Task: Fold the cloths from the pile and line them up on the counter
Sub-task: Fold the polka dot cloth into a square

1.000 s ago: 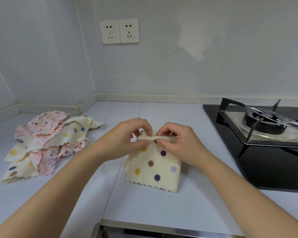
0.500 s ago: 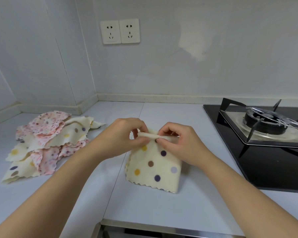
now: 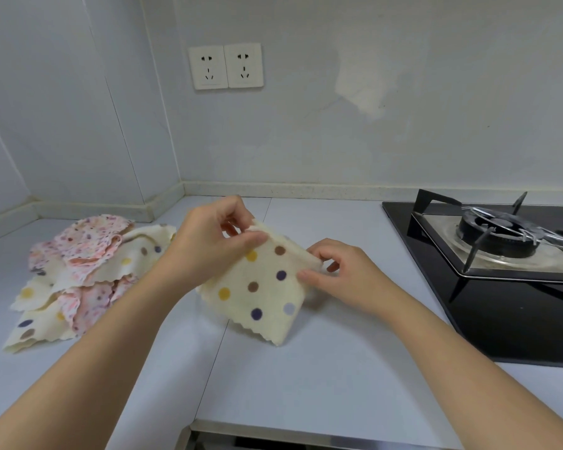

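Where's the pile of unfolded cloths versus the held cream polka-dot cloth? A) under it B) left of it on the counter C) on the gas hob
B: the pile of cream dotted and pink floral cloths lies on the pale grey counter, left of the cream polka-dot cloth.
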`<state>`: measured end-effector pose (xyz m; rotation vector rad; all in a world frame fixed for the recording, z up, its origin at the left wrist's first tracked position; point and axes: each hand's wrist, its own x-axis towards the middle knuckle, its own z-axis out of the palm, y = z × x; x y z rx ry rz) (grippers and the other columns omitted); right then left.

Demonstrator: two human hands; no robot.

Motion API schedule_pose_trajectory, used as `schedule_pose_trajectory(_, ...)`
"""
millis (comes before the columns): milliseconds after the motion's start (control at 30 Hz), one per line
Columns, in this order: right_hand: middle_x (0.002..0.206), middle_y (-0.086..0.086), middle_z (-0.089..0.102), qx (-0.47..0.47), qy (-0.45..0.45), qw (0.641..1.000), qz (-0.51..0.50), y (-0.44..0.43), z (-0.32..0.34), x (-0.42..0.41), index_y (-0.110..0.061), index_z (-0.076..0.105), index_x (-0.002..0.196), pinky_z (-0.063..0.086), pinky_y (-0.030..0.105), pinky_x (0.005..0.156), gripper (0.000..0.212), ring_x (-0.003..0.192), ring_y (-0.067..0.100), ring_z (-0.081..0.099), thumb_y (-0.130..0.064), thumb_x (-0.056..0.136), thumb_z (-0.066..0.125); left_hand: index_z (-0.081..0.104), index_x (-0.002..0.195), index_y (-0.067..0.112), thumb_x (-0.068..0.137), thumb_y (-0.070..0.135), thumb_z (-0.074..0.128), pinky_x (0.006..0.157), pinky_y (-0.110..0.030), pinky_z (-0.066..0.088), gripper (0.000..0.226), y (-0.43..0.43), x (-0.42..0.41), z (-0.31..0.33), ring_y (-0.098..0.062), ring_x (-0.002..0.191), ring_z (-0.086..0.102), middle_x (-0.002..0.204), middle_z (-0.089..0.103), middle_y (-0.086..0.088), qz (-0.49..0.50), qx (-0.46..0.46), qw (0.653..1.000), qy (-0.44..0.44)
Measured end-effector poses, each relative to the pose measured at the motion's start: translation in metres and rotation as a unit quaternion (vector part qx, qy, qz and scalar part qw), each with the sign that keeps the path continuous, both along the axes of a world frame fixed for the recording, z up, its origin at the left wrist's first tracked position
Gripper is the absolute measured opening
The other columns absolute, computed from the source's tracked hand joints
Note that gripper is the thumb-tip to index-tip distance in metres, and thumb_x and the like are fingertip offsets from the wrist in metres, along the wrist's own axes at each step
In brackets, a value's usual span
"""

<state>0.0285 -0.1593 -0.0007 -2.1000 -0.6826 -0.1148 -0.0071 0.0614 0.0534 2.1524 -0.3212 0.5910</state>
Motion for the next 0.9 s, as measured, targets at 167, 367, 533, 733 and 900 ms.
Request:
schedule_pose_trajectory(167, 0.077, 0.003, 0.065, 0.169, 0.025, 0.985, -0.035, -0.001, 0.01, -0.004, -0.014, 0.052, 0.078, 0.05, 0.035, 0.071, 0.019, 0.074, 0.013, 0.062, -0.008, 0.083, 0.069, 0.06, 0.092, 0.028, 0.08, 0.005, 0.072, 0.075, -0.033, 0.051, 0.028, 0.007, 0.004, 0.003, -0.016, 0.073, 0.06, 0.075, 0.063, 0.01, -0.061, -0.049, 0.997, -0.006)
schedule_pose_trajectory(367, 0.096, 0.002, 0.073, 0.263, 0.104, 0.958, -0.036, -0.002, 0.01, 0.0, -0.018, 0.063, 0.1, 0.052, 0.035, 0.087, 0.022, 0.096, 0.025, 0.066, -0.002, 0.085, 0.065, 0.058, 0.11, 0.04, 0.087, 0.009, 0.064, 0.075, -0.012, 0.047, 0.039, 0.006, 0.008, -0.002, -0.005, 0.079, 0.059, 0.091, 0.06, 0.011, -0.057, 0.051, 0.996, 0.048)
schedule_pose_trajectory(533, 0.093, -0.006, 0.069, 0.25, 0.092, 0.964, -0.008, 0.002, 0.01, -0.004, -0.019, 0.066, 0.094, 0.052, 0.033, 0.075, 0.013, 0.087, 0.012, 0.063, -0.009, 0.092, 0.058, 0.059, 0.094, 0.04, 0.084, 0.034, 0.066, 0.072, -0.011, 0.045, 0.014, -0.005, 0.004, -0.01, 0.004, 0.088, 0.056, 0.094, 0.061, 0.019, -0.068, 0.138, 0.981, 0.117)
schedule_pose_trajectory(733, 0.074, 0.0, 0.07, 0.217, 0.039, 0.973, -0.063, 0.013, 0.006, -0.011, -0.019, 0.061, 0.091, 0.049, 0.032, 0.06, 0.012, 0.065, 0.016, 0.065, -0.027, 0.096, 0.054, 0.056, 0.07, 0.021, 0.092, 0.035, 0.054, 0.045, -0.013, 0.033, 0.027, -0.022, 0.006, -0.012, -0.006, 0.055, 0.046, 0.061, 0.051, 0.009, 0.013, 0.126, 0.98, 0.151)
schedule_pose_trajectory(900, 0.076, 0.006, 0.071, 0.18, 0.077, 0.98, -0.033, 0.019, 0.004, -0.014, -0.019, 0.065, 0.09, 0.05, 0.03, 0.059, 0.015, 0.066, 0.021, 0.067, -0.033, 0.092, 0.059, 0.049, 0.067, 0.022, 0.094, 0.037, 0.05, 0.052, -0.021, 0.033, 0.031, -0.029, 0.007, -0.019, -0.005, 0.057, 0.046, 0.06, 0.053, 0.012, 0.033, 0.094, 0.978, 0.182)
